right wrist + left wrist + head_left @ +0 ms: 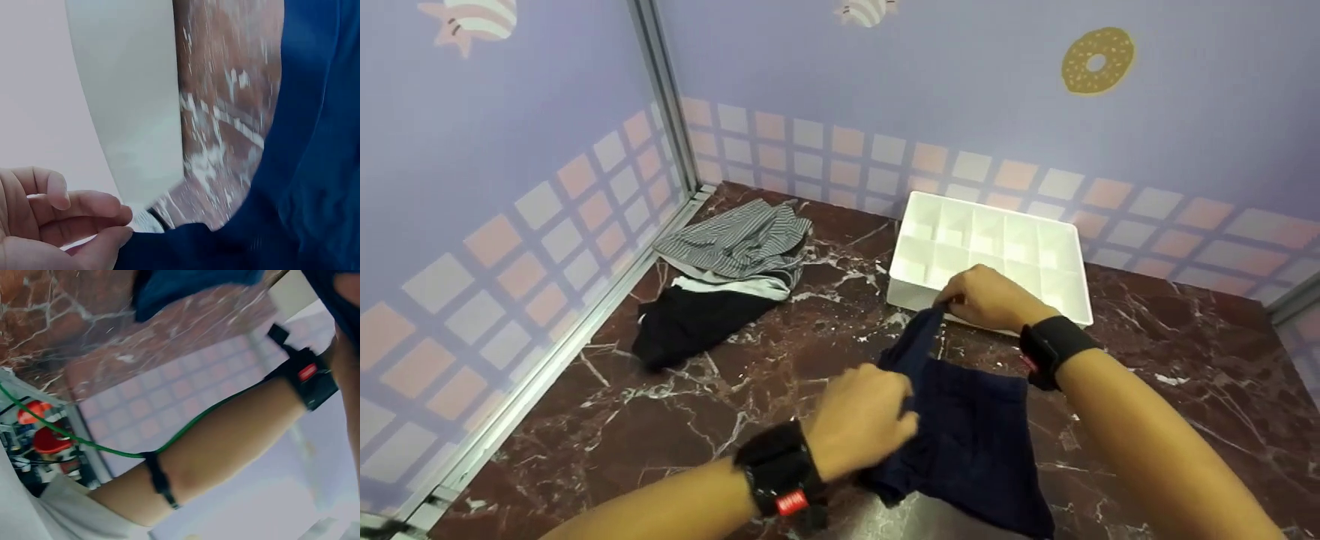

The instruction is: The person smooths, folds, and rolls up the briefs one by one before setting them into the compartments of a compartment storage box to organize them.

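A navy garment shaped like shorts (979,442) is stretched between both hands, its lower part spread over the near tabletop. My right hand (994,296) pinches its upper corner in front of the white box; the right wrist view shows thumb and fingertips (121,216) meeting at the cloth's edge. Blurred by motion, my left hand (862,416) has its fingers curled at the garment's left side and appears to grip the fabric there. In the left wrist view, blue cloth (197,289) crosses the top, and the grip itself is not shown.
A white divided box (911,289) with several compartments stands at the back, just beyond the right hand. To the left lie a grey striped garment (742,236) and a black garment (697,322), touching. Patterned walls (840,67) border the dark marbled table (682,442).
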Available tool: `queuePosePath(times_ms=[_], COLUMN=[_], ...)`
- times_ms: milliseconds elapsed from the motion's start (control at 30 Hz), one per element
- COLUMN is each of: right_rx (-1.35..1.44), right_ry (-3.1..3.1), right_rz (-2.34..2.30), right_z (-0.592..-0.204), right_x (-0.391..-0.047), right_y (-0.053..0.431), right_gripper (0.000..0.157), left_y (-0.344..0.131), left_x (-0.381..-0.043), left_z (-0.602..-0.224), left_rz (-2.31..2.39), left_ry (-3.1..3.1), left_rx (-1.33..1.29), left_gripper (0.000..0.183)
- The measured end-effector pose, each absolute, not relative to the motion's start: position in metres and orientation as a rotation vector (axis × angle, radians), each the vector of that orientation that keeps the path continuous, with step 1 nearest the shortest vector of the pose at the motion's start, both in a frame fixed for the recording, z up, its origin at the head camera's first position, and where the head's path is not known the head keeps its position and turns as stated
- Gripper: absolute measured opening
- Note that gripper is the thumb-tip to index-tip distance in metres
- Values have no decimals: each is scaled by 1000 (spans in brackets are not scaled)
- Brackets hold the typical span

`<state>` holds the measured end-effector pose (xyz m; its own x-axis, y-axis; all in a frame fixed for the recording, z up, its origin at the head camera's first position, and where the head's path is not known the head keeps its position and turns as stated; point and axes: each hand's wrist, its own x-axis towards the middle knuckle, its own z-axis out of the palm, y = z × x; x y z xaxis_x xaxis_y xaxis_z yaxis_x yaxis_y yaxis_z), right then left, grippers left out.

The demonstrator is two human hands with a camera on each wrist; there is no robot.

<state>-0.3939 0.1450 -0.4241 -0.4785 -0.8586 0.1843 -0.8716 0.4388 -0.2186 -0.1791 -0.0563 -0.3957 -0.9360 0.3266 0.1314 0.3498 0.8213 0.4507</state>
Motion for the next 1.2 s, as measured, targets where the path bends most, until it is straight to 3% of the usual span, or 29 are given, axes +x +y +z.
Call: queuePosePath(times_ms=[267, 467, 633, 767, 933, 1067, 1200], right_rx=[1437, 1351, 1451, 1455, 1450, 1613, 1774], right_ry=[-2713, -2797, -2668, -2579, -2483, -2434, -2396], right_rz=[397, 270, 46, 30, 116, 55, -178], right_z=[-426, -448, -475, -489, -493, -499, -506], right_x=[-384, -366, -353, -348, -340, -331, -323], right_y=[214, 253, 277, 279, 246, 208, 185], right_gripper=[24, 22, 26, 35, 39, 45, 49], left_y=[21, 70, 93, 78, 29, -1, -14], left_x=[-173, -166, -166, -164, -161, -164, -168], left_z=[-407, -440, -473, -490, -494, -497, -504], left_rz=[-466, -159, -175, -277, -151, 14, 106], left_ry=[-2793, -2673, -2739, -2839, -2686, -2502, -2448], left_rx=[-776, -862, -1149, -1327, -1281, -1200, -1283], left_gripper=[17, 17, 19, 17, 17, 10, 10])
